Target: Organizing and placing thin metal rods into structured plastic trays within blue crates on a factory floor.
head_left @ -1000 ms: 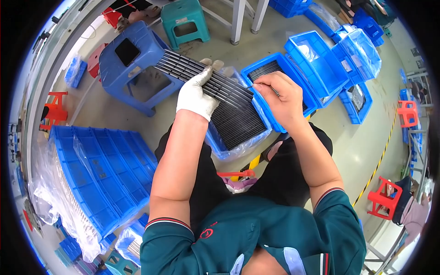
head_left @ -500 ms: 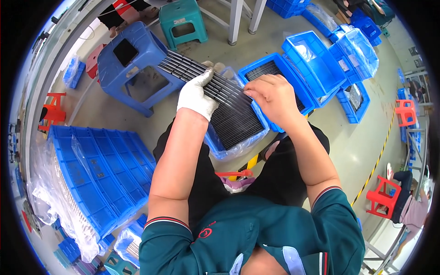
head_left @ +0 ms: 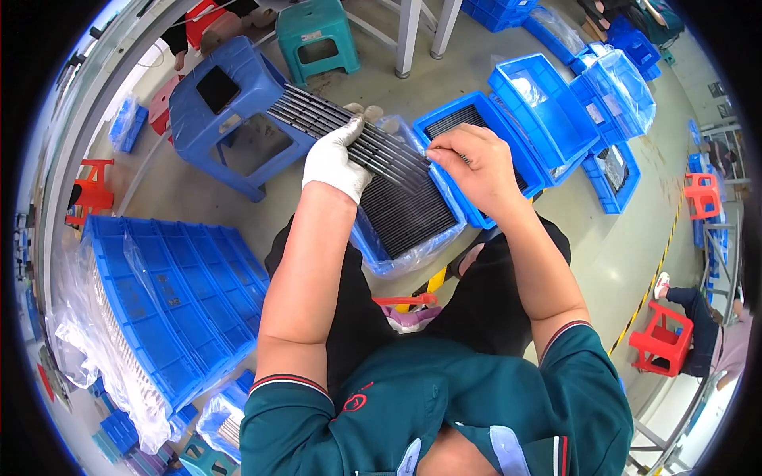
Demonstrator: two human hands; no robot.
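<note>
Many at once, clamps dark rods (head_left: 395, 155) in left hand (head_left: 333, 163) above blue bin (head_left: 458, 211); holds right hand (head_left: 481, 163) pinched by their ends, unclear if on anything. Probably stiff, light, slippery; best gripped mid-length.

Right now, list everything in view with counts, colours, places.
held rods: several, dark grey, centre
lined bin: one, blue, under held rods
neighbouring bin: one, blue, right of centre
other bins: many, blue, upper right, lower left
blue stool: one, blue, upper left
teal stool: one, teal, top
red stools: three or more, red, both sides
metal legs: two, light grey, top
striped tape: two strips, yellow-black, centre, right
other people: several, mixed colours, edges
left grip: one, white-gloved, around held rods
right grip: one, ungloved, near held rods
</note>
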